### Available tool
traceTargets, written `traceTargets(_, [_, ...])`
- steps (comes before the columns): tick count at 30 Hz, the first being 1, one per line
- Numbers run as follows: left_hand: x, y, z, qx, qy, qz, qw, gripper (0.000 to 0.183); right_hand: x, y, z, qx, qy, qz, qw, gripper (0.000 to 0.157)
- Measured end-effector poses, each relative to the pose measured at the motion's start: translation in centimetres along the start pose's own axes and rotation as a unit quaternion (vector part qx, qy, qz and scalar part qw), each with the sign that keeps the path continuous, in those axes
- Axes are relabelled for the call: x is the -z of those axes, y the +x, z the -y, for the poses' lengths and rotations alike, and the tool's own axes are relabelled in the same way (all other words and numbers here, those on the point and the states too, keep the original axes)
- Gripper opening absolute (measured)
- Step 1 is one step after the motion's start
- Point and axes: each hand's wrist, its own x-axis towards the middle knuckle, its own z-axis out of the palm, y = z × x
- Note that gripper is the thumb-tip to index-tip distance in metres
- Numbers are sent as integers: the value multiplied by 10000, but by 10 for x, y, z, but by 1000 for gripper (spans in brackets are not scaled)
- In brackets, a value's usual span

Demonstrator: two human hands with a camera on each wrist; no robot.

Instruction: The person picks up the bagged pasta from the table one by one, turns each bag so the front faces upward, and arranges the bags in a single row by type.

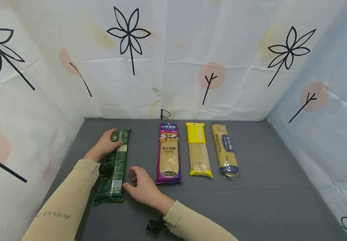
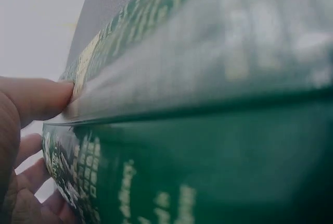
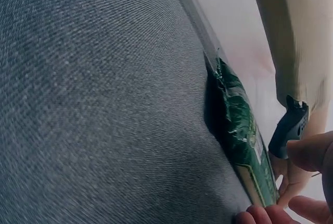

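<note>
A long green plastic packet [image 1: 119, 160] with printed panels and a barcode lies at the left of the table. My left hand [image 1: 105, 144] grips its far part; in the left wrist view the thumb [image 2: 44, 98] presses the top face while the fingers [image 2: 34, 174] wrap the side. By the packet's near right edge is my right hand [image 1: 144, 187], holding nothing, its fingers loosely bent and thumb apart. The right wrist view shows the green packet [image 3: 239, 114] just beyond those fingertips.
Right of the hands, a purple pasta packet [image 1: 168, 155], a yellow-topped pasta packet [image 1: 199, 154] and a blue-ended spaghetti packet [image 1: 224, 149] lie side by side on the grey tabletop [image 1: 267, 201]. Patterned white cloth [image 1: 179, 50] hangs behind and at both sides.
</note>
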Motion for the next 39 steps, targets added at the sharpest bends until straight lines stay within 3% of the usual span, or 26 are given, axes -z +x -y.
traceTargets(6, [-1, 1, 1, 18, 301, -180, 9994, 77, -1, 3, -2, -155, -55, 125, 9998, 56])
traceTargets(16, [-7, -1, -6, 175, 247, -388, 9988, 72, 2, 1, -5, -230, -450, 218, 9985, 66])
traceTargets(21, [-10, -1, -7, 427, -29, -445, 9981, 67, 0, 2, -7, -205, -635, 263, 9974, 69])
traceTargets(29, [-10, 0, 2, 412, -683, -632, 9948, 41, -7, 6, -4, -173, -1761, 552, 9827, 84])
traceTargets(39, [-11, 4, 3, 403, -1082, -713, 9907, 32, -3, 9, -2, -291, -1902, 557, 9797, 88])
